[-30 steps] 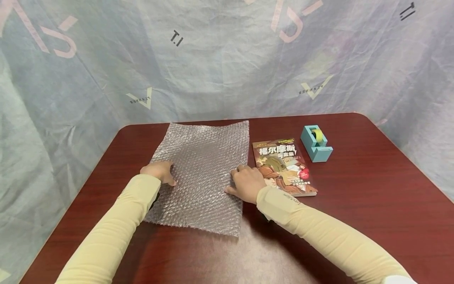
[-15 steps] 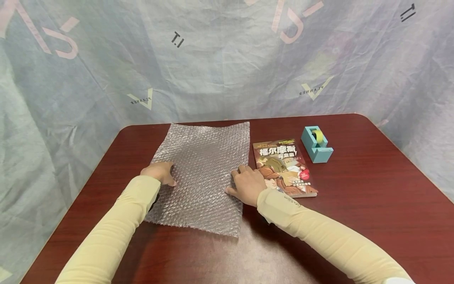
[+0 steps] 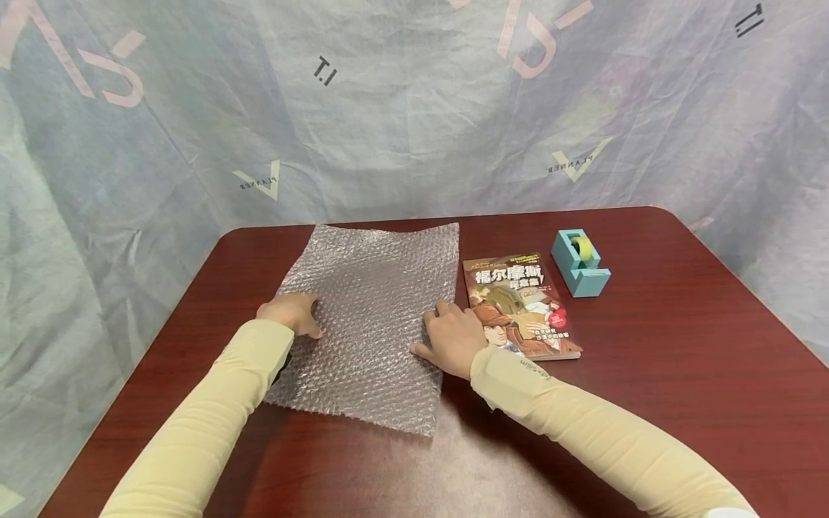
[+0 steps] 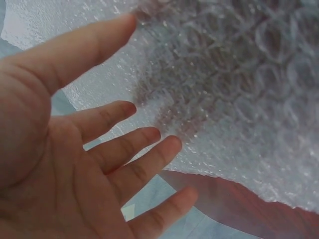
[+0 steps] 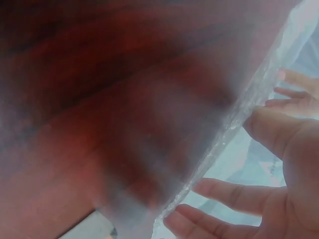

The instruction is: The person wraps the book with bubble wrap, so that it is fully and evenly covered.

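Note:
A rectangular sheet of clear bubble wrap (image 3: 376,280) lies spread on the table. My left hand (image 3: 288,313) rests at its left edge. In the left wrist view, the left hand's fingers (image 4: 144,172) are nearly straight and spread apart, with several tips against the sheet. On the opposite edge my right hand (image 3: 453,337) touches the sheet with its fingertips. The right wrist view has the right hand (image 5: 269,184) with thumb and fingers extended to the sheet's edge, and part of the left hand (image 5: 301,94) beyond it. Neither hand grips the bubble wrap.
Right of the bubble wrap lies a paperback book (image 3: 518,306) with an illustrated cover, close to my right hand. Behind it to the right stands a light-blue tape dispenser (image 3: 579,266) with a yellow roll. A printed grey cloth (image 3: 414,129) hangs behind the dark red table (image 3: 680,324).

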Tool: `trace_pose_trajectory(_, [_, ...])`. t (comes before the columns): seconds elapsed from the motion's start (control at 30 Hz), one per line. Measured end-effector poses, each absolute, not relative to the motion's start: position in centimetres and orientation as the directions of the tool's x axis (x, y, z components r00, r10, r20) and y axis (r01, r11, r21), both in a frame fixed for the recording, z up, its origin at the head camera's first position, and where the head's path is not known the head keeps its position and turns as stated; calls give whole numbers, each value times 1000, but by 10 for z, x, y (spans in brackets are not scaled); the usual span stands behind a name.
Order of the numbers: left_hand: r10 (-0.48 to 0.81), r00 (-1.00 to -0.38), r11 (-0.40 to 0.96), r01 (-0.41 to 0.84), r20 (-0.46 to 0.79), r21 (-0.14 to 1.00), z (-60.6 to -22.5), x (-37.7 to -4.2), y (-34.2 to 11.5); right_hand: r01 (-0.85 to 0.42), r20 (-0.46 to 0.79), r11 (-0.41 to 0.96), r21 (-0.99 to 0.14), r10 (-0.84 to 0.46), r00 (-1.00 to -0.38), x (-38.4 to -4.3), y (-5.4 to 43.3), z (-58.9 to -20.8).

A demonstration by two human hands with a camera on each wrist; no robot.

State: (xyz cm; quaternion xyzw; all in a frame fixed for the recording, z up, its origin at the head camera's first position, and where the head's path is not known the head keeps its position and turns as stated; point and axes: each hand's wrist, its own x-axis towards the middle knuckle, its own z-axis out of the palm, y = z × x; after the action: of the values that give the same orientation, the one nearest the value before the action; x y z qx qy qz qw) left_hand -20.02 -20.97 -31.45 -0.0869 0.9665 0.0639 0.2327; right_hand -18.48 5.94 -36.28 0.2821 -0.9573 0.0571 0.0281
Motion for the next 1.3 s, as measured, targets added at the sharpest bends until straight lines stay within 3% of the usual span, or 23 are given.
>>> trace_pose_trajectory(0.6, [-79, -893, 983, -145, -443, 116, -310, -197, -211, -551, 95, 818, -162, -543, -834, -189, 64, -355])
trace_pose_trajectory(1.13, [-92, -966, 987, -120, -240, 103, -313, -200, -203, -598, 223, 773, -210, -558, -800, -202, 81, -346])
trace_pose_trajectory(1.3, [-69, -981, 990, -89, -180, 109, -310, -202, -192, -563, 240, 790, -244, -513, -824, -206, 91, -338])
